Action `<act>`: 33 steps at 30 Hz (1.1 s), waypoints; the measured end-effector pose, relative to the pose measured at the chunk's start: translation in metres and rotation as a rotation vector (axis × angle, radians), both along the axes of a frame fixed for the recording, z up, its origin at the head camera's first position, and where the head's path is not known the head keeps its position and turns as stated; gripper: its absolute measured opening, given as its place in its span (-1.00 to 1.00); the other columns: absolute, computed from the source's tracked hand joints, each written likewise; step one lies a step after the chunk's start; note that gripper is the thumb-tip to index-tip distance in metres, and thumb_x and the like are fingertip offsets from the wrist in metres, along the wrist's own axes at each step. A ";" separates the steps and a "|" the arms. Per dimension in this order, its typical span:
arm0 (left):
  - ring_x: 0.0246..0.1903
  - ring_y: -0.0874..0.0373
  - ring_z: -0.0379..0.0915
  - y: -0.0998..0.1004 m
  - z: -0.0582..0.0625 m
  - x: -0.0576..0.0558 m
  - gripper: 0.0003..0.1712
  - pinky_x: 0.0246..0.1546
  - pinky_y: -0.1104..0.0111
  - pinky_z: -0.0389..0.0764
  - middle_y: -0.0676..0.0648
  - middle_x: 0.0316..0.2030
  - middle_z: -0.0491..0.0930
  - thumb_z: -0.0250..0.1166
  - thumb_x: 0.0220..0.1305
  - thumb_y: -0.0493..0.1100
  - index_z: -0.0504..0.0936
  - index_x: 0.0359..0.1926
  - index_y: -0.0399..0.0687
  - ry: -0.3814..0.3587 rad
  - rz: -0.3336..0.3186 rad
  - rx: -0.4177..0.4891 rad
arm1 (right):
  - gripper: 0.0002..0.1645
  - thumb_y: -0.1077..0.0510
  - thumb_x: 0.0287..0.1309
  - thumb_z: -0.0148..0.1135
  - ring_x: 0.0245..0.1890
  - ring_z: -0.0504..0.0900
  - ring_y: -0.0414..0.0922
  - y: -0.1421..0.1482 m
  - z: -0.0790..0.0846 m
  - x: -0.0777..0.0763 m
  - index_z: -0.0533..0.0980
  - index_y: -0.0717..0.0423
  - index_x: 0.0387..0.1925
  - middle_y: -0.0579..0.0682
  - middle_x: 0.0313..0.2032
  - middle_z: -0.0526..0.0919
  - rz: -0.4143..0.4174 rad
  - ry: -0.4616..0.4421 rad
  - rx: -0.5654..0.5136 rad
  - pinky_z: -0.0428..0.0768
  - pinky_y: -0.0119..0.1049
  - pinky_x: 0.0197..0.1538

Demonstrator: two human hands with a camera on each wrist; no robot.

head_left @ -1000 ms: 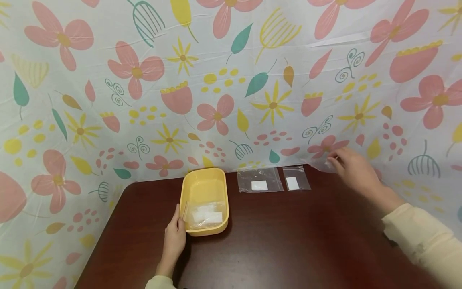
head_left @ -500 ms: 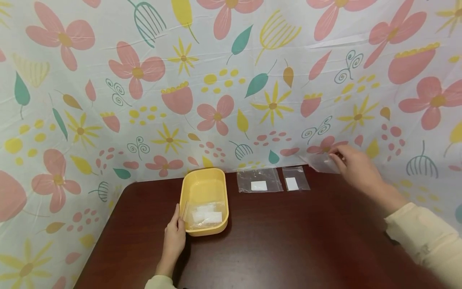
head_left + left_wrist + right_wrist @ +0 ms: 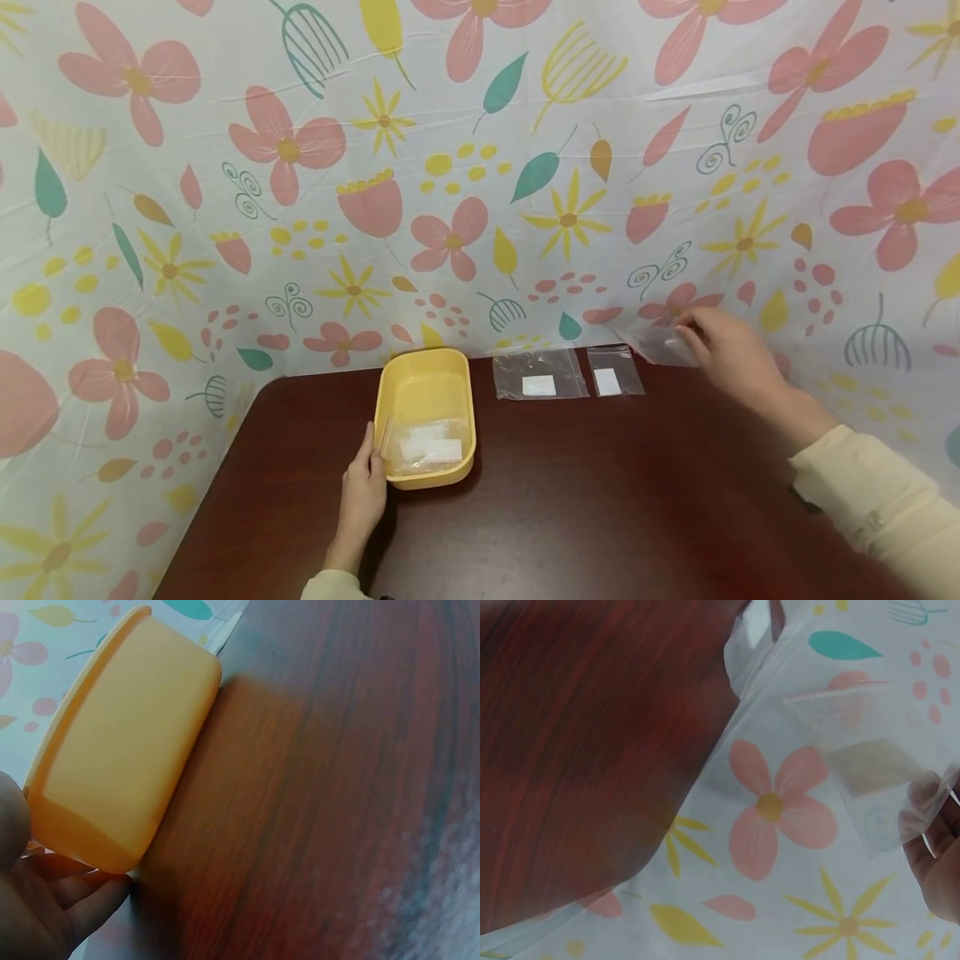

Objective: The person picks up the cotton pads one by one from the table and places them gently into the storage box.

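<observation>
My left hand point(image 3: 363, 492) grips the near left corner of a yellow plastic tray point(image 3: 420, 392). In the left wrist view its fingers curl against the outer wall of the tray point(image 3: 127, 742). Inside the tray lie clear plastic bags with white pieces point(image 3: 431, 450), overlapping. At the back right, my right hand point(image 3: 738, 358) pinches a clear zip bag point(image 3: 660, 343) by one edge, raised near the curtain. The right wrist view shows this bag point(image 3: 870, 765) with a flat, pale rectangle in it; thumb and fingers partly show through the plastic.
Two clear zip bags, a wider one point(image 3: 555, 367) and a narrower one point(image 3: 630, 375), lie along the table's back edge, each with a white rectangle. Behind the dark red-brown table point(image 3: 570, 500) hangs a floral curtain point(image 3: 465, 125), close to the right hand.
The bag in the right hand swings and turns slightly, its free end shifting left overall. The right hand moves only a little. The left hand and tray stay put.
</observation>
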State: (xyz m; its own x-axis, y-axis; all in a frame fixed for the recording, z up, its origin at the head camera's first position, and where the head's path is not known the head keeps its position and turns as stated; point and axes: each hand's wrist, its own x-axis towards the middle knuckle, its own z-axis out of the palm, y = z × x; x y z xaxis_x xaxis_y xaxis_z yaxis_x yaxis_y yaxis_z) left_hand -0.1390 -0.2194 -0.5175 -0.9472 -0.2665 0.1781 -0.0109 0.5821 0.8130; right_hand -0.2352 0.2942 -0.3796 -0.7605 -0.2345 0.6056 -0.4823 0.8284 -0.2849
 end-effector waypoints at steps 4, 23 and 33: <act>-0.57 0.11 0.20 0.000 0.000 -0.001 -0.39 -0.12 0.11 0.45 -0.24 0.40 0.26 -0.09 0.56 -0.23 0.15 0.56 -0.04 -0.010 -0.001 0.006 | -0.96 0.27 0.31 0.28 -0.35 0.54 -0.01 -0.007 -0.003 -0.002 0.57 0.14 -0.22 0.03 -0.33 0.65 0.019 -0.019 0.003 0.46 -0.02 -0.26; -0.34 0.04 0.44 0.001 0.002 0.001 -0.41 -0.03 0.05 0.48 -0.24 0.40 0.29 -0.08 0.56 -0.24 0.18 0.55 -0.06 0.021 0.005 0.005 | -0.92 0.17 0.43 0.18 -0.45 0.43 -0.13 -0.083 -0.013 -0.016 0.56 0.08 -0.22 -0.09 -0.42 0.54 0.135 -0.107 -0.003 0.44 -0.15 -0.35; -0.56 0.12 0.25 0.001 0.002 0.000 -0.41 -0.18 0.13 0.48 -0.24 0.40 0.29 -0.08 0.56 -0.22 0.19 0.55 -0.05 0.020 0.010 0.008 | -0.94 0.17 0.40 0.21 -0.37 0.49 -0.10 -0.147 -0.013 -0.025 0.57 0.07 -0.21 -0.05 -0.33 0.60 0.238 -0.107 -0.022 0.50 -0.14 -0.28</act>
